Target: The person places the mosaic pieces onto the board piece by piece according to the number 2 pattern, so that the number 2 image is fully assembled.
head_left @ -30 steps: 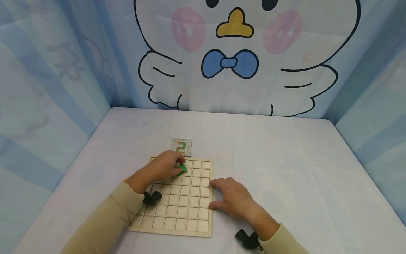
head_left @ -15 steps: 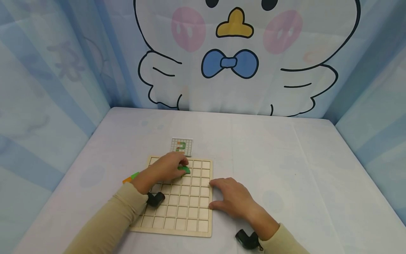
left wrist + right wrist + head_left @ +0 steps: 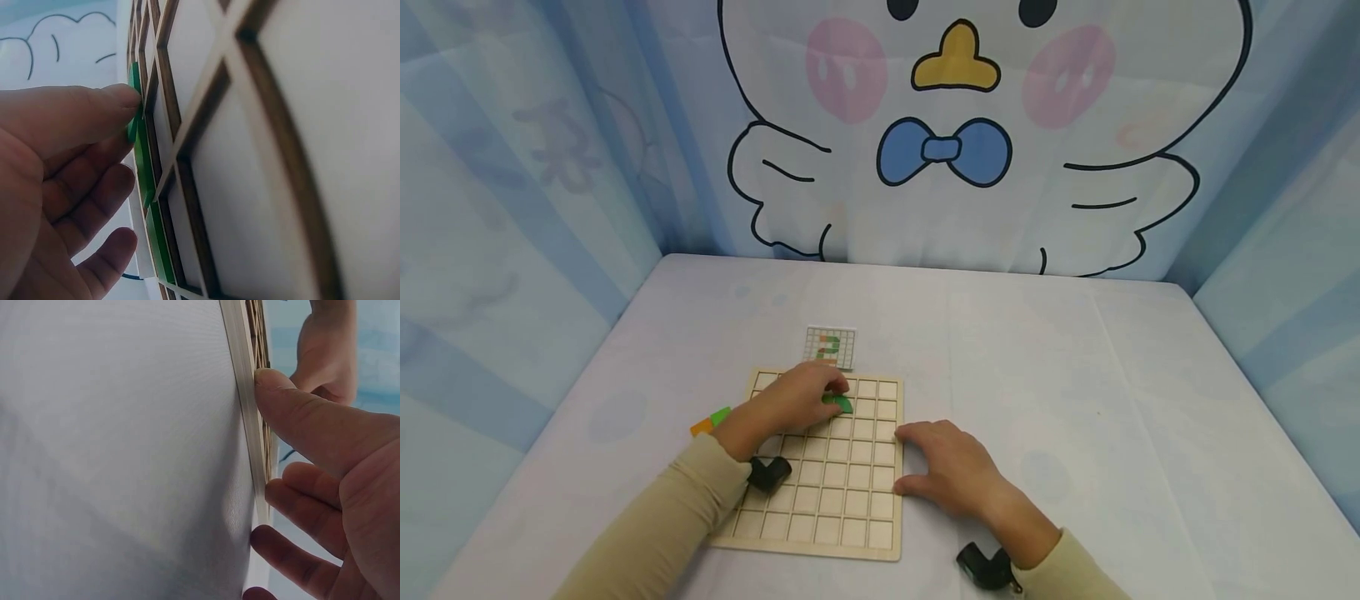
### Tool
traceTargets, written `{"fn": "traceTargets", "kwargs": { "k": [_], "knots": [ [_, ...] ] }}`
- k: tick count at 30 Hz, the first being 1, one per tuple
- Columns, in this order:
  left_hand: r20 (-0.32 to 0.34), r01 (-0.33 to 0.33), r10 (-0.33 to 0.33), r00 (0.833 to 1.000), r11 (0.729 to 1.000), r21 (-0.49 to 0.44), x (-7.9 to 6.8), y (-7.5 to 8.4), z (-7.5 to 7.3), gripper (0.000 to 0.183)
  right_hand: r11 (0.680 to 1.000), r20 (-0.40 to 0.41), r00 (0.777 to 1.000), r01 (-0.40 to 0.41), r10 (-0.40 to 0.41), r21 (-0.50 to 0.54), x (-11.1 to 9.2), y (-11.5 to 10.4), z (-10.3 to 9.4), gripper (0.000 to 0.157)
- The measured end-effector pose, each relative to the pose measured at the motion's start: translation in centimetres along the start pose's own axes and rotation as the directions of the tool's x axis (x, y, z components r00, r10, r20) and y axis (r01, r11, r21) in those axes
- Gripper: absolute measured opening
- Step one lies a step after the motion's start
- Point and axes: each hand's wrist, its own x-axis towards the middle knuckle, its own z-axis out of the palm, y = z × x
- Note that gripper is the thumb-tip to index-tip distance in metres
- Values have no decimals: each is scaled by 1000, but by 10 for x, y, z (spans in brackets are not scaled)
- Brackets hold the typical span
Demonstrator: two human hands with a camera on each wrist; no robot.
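A wooden grid board [image 3: 841,475] lies on the table, its square cells framed by raised strips. Over its far rows, my left hand [image 3: 795,397] pinches a small green piece [image 3: 845,404] with a rounded corner between thumb and fingertips. In the left wrist view the pinched green piece [image 3: 133,103] sits right at the grid strips, and more green [image 3: 160,240] shows in the cells below it. My right hand [image 3: 951,467] holds nothing; its thumb and fingertips touch the board's right edge [image 3: 247,419], the fingers spread and slightly bent.
A small pattern card [image 3: 830,346] with an orange and green design on a grid lies just beyond the board. Left of the board are an orange piece [image 3: 701,427] and a bright green piece [image 3: 720,416], partly behind the left wrist. Curtains [image 3: 520,250] enclose the table.
My left hand has shifted slightly right over the board with the green piece. The bright green piece beside the left wrist has come into sight. My right hand has stayed still.
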Motion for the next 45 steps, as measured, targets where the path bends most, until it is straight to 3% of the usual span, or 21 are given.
{"fn": "traceTargets", "kwargs": {
  "k": [14, 24, 40, 45],
  "knots": [
    [-26, -34, 35, 999, 999, 22, -3, 0, 2, 19, 1000, -14, 1000, 10, -10, -11, 0, 0, 1, 56],
    [-48, -93, 95, 994, 995, 42, -5, 0, 2, 13, 1000, -15, 1000, 8, -8, -17, -1, 0, 1, 56],
    [1, -63, 63, 998, 998, 5, -2, -4, 0, 15, 1000, -21, 1000, 17, -17, -23, -1, 2, 1, 56],
    [19, -10, 11, 1000, 998, -54, -5, -3, -4, 19, 1000, -17, 1000, 16, -16, -27, -1, 2, 1, 56]
  ]
}}
